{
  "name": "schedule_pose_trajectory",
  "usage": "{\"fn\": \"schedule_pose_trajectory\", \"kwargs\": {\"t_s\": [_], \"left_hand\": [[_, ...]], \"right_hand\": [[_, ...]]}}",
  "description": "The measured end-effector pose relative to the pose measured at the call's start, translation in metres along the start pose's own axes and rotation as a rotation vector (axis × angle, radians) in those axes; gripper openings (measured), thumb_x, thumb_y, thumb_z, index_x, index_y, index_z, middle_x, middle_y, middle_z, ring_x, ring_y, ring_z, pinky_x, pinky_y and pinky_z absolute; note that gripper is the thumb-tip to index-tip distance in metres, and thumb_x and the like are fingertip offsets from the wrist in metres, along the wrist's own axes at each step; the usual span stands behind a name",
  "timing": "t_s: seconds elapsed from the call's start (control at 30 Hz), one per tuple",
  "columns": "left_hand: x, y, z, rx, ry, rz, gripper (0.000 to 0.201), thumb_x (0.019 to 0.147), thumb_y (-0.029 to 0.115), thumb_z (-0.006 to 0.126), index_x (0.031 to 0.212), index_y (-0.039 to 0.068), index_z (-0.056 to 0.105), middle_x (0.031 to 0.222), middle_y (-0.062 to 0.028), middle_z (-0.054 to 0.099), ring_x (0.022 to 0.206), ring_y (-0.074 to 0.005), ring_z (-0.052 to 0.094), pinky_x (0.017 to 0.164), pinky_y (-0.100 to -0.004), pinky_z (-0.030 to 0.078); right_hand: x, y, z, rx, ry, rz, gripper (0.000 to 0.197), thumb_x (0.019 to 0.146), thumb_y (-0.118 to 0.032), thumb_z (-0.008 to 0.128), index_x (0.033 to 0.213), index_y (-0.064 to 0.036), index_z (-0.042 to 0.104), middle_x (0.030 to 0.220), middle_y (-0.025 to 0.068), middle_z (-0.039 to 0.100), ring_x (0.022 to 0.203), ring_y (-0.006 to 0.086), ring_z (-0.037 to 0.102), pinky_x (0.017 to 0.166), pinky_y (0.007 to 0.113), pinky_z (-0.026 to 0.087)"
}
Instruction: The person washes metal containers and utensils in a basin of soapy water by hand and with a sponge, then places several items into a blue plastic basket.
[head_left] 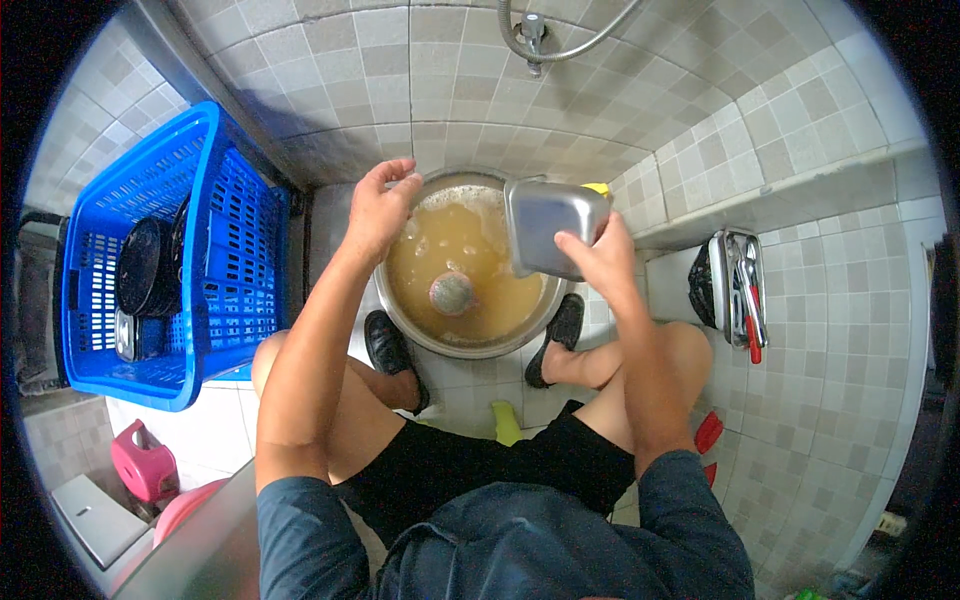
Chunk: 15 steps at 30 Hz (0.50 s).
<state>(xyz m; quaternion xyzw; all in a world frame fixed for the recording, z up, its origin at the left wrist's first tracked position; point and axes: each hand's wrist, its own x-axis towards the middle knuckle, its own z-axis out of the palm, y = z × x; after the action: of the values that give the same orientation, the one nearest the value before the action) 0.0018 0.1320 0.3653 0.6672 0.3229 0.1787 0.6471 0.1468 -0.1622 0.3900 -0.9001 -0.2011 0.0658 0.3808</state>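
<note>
A large round metal basin (470,351) of murky, brownish, foamy water stands on the floor between my feet. My right hand (606,260) grips a rectangular stainless steel pan (545,222), tilted over the basin's right side. Its thumb lies on the pan's side; the other fingers are mostly hidden behind it. Above the basin's left rim, my left hand (382,208) is raised with nothing in it, its fingers loosely bent and a little apart. A round greyish thing with a reddish edge (452,293) shows at the water's surface; its kind is unclear.
At left, a blue plastic basket (208,250) holds black round pans (147,268) and a metal container (138,335). A metal tray of utensils (740,285) lies at right. A tap (533,35) with a hose is on the tiled wall. A pink plastic thing (145,462) stands lower left.
</note>
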Motion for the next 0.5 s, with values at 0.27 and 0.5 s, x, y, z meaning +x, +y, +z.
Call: {"fn": "schedule_pose_trajectory", "kwargs": {"t_s": [0.27,0.5], "left_hand": [[0.005,-0.015,0.007,0.335,-0.028,0.169,0.037,0.088,0.02,0.067,0.12,0.001,0.063,0.103,-0.0123,0.068,0.084,-0.0162,0.063,0.072,-0.0305,0.051],[-0.013,0.011,0.016,0.153,-0.102,0.056,0.032,0.086,0.019,0.068,0.113,0.003,0.067,0.096,-0.0095,0.067,0.079,-0.0142,0.06,0.071,-0.0286,0.049]], "right_hand": [[-0.005,-0.01,-0.023,0.794,-0.285,0.302,0.056,0.072,-0.028,0.084,0.109,0.0039,0.058,0.101,0.0146,0.068,0.091,0.0233,0.067,0.079,0.038,0.054],[-0.008,0.013,-0.024,0.44,-0.195,0.097,0.05,0.076,-0.02,0.08,0.113,0.0037,0.056,0.105,0.0118,0.067,0.095,0.0214,0.064,0.081,0.036,0.052]]}}
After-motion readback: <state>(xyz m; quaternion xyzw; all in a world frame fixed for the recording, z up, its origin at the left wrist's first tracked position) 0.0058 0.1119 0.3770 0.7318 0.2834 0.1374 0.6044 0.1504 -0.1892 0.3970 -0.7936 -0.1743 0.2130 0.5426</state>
